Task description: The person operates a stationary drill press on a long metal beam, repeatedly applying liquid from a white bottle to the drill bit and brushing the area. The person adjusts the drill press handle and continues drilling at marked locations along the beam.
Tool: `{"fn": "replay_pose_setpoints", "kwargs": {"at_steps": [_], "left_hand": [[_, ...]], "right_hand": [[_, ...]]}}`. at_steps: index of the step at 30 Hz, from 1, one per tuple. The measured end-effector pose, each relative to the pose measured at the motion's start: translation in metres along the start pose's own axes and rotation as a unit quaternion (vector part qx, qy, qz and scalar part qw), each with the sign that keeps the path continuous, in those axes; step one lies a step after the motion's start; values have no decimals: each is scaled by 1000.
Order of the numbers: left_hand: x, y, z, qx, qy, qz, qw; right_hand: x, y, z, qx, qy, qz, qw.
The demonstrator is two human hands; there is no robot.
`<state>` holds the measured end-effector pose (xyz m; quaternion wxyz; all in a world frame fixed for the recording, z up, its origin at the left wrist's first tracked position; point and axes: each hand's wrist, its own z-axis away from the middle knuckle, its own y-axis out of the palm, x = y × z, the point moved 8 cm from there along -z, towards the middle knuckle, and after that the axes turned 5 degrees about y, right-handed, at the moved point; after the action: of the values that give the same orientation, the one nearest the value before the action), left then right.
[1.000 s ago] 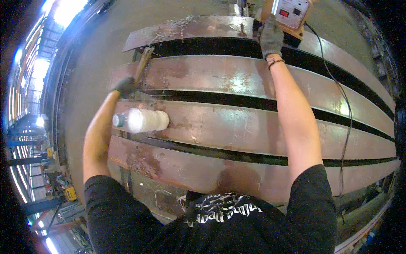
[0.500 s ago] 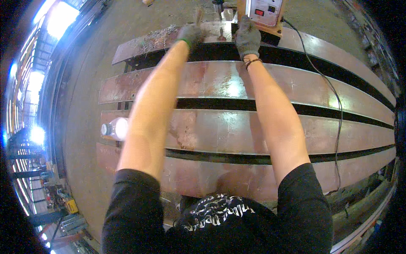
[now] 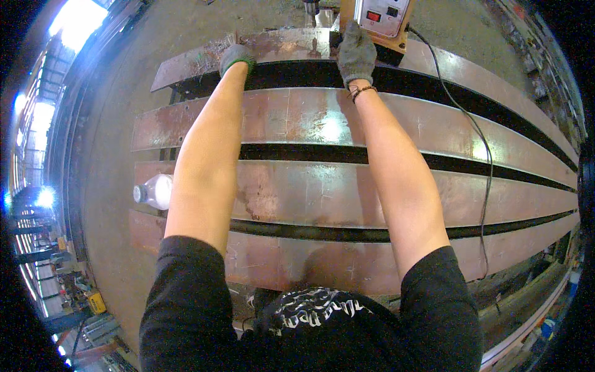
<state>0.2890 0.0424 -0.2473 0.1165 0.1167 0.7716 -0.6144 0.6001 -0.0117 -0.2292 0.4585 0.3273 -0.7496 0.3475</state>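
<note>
Right hand [image 3: 356, 53] clamped on orange drill unit [image 3: 379, 17] as before; left hand [image 3: 236, 57] has moved up, flat on far steel plate [image 3: 186, 62], holding nothing — looks like bracing

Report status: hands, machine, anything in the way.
Left hand gloved, flat on far steel plate. Right hand gloved, against orange machine. Its cable trails across the plates; bottle sits left.

Head camera (fisheye) looks steeply down — over rusty steel plates [image 3: 347, 192].
</note>
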Motion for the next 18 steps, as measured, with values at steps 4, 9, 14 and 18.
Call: {"fn": "replay_pose_setpoints", "kwargs": {"at_steps": [4, 9, 14, 18], "left_hand": [[54, 28, 35, 31, -69, -15, 997], [-72, -32, 204, 145, -136, -27, 980], [-60, -19, 249, 162, -103, -129, 973], [-83, -69, 217, 62, -4, -130, 990]], "right_hand": [[15, 4, 9, -9, -77, 29, 997], [7, -53, -13, 3, -72, 177, 982], [19, -87, -37, 89, -84, 223, 967], [46, -121, -57, 133, -105, 351, 921]]}}
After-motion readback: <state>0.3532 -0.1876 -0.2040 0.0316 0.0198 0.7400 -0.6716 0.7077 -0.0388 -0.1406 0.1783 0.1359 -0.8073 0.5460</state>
